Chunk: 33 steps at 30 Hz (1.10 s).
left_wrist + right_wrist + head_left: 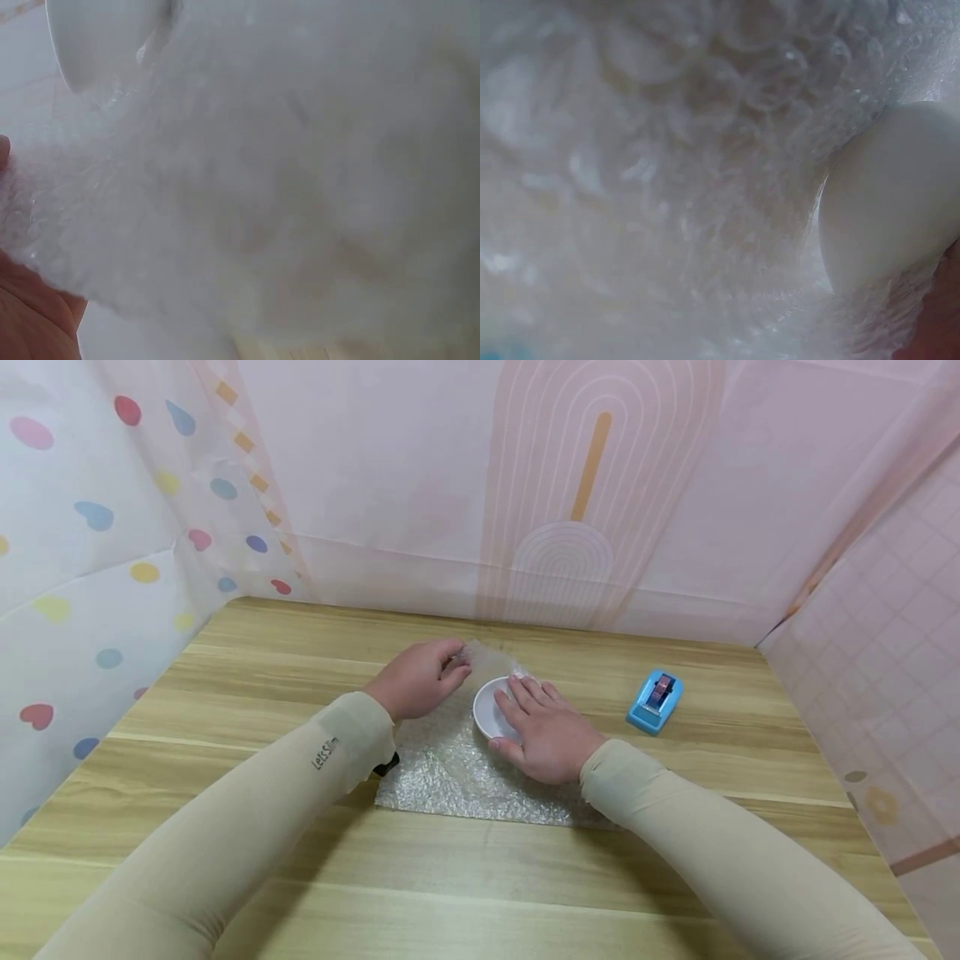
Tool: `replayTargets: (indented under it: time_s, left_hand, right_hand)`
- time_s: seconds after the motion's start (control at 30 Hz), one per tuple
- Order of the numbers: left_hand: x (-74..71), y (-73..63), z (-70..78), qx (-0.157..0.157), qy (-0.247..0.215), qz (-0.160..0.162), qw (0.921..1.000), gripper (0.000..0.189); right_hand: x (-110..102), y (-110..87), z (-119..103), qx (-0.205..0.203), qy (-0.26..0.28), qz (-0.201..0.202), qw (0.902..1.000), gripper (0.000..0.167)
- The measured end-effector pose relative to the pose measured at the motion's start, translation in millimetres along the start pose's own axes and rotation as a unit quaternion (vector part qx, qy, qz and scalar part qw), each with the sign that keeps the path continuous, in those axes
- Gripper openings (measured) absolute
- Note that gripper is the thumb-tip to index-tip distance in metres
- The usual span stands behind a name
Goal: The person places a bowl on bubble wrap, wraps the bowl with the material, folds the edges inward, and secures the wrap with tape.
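Note:
A sheet of bubble wrap [457, 781] lies on the table, and a small white round dish [489, 708] sits on it. My left hand [423, 681] pinches the wrap's far left edge between thumb and fingers and holds it up. In the left wrist view the raised wrap [187, 187] fills most of the picture, blurred, with the dish [105, 37] at the top left. My right hand [551, 735] rests on the dish with its fingers extended, covering its right part. The right wrist view shows the dish [889, 195] beside close bubble wrap [667, 165].
A blue tape dispenser [655, 702] stands on the wooden table [720, 760], to the right of the wrap. Patterned cloth [390, 468] hangs behind the table and along both sides.

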<state>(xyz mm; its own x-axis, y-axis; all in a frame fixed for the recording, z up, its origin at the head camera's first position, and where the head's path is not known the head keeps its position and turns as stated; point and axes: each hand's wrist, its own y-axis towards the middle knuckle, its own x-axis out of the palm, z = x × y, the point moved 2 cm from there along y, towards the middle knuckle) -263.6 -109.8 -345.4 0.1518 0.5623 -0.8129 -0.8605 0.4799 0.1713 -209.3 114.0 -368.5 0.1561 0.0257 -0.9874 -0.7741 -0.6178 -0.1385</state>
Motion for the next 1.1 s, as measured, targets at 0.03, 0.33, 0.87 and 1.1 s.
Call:
replayTargets:
  time_s: [0.03,0.33,0.87,1.1]
  left_hand:
    - [0.1,-0.1,0.5,0.002,0.0,0.002,1.0,0.012]
    - [2.6,-2.2,5.3,0.007,-0.002,-0.003,1.0,0.012]
    - [7.5,-4.8,15.5,0.029,-0.028,-0.045,0.9982,0.009]
    - [13.7,-4.8,15.2,0.04,-0.04,-0.073,0.9957,0.008]
  right_hand:
    - [0,0.2,0,-0.001,0.001,0.001,1.0,0.079]
    - [1,0.0,1,0.0,-0.002,-0.002,1.0,0.08]
    - [2,0.6,1,-0.003,0.0,0.0,1.0,0.08]
    - [1,0.3,1,-0.002,0.001,-0.002,1.0,0.081]
